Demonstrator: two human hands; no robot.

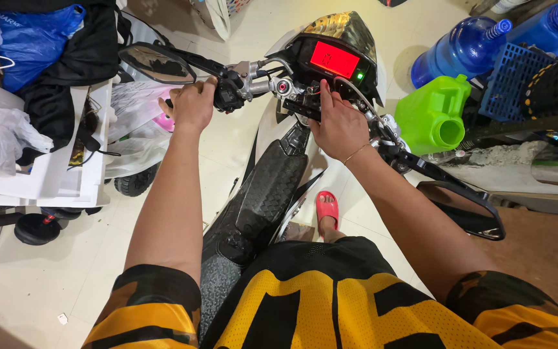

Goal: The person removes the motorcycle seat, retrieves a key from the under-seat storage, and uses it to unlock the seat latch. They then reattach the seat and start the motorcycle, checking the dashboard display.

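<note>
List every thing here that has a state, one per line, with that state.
Left hand: closed around the left handlebar grip.
Right hand: fingers on the black panel below the display.
Display: lit red.
Green jug: uncapped, lying on its side.
Blue bottle: capped.
Left mirror: folded out.

Motorcycle tank cover [267, 194]: matt black textured plastic. Mirror [156, 63]: glossy glass. Jug [431, 116]: smooth green plastic. Handlebar clamp [253, 76]: bare metal. Shirt [330, 304]: perforated cloth.

display [334, 59] red; jug [432, 115] lime green; bottle [458, 50] blue; sandal [327, 208] red; shorts [330, 304] black-yellow
</note>
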